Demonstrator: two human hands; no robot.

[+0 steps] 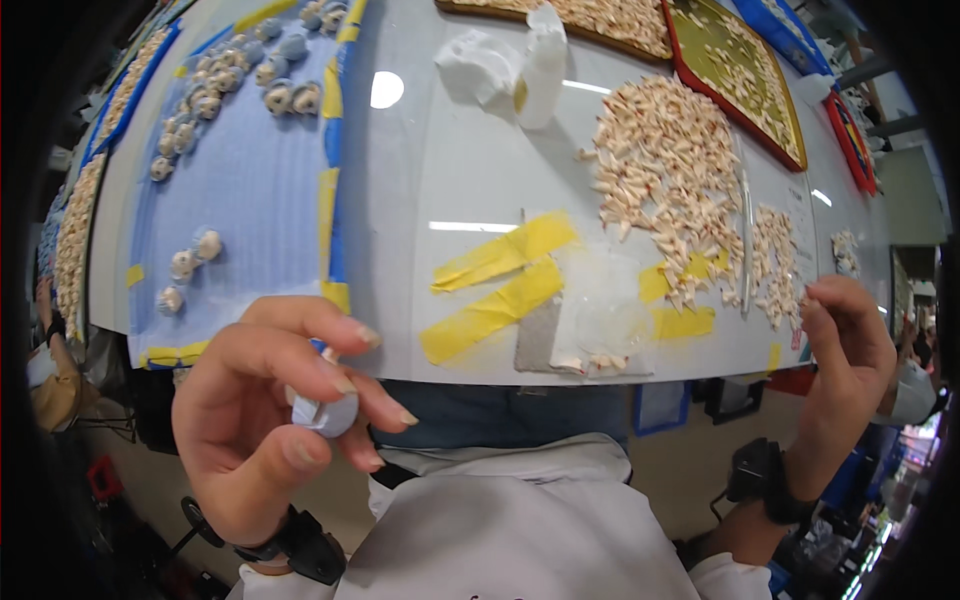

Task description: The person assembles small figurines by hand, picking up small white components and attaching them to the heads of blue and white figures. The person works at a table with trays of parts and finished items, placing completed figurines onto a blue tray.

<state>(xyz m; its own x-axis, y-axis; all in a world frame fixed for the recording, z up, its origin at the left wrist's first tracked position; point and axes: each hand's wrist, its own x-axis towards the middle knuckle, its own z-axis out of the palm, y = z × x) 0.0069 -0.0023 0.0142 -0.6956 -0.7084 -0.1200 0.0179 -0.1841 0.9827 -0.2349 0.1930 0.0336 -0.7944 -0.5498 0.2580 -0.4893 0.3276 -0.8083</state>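
My left hand (260, 400), in front of the table's near edge, is closed around a small rounded grey-blue piece (328, 413), with a bit of darker blue above it. To the right, my right hand (850, 340) is raised by the table edge with thumb and forefinger pinched together. Whatever lies between those fingertips is too small to make out. Close to it spreads a small heap of pointed beige pieces (775, 260) with reddish tips, beside a larger pile (660, 160) of the same. Little grey-blue and beige figures (182, 264) sit on a blue sheet (245, 190) at the left.
Yellow tape strips (500, 310) and a clear pad (605, 310) lie near the front edge. Farther back are a white bottle (541, 75), crumpled white plastic (478, 68) and a red-rimmed tray (790, 135). A thin rod (746, 240) separates the two piles.
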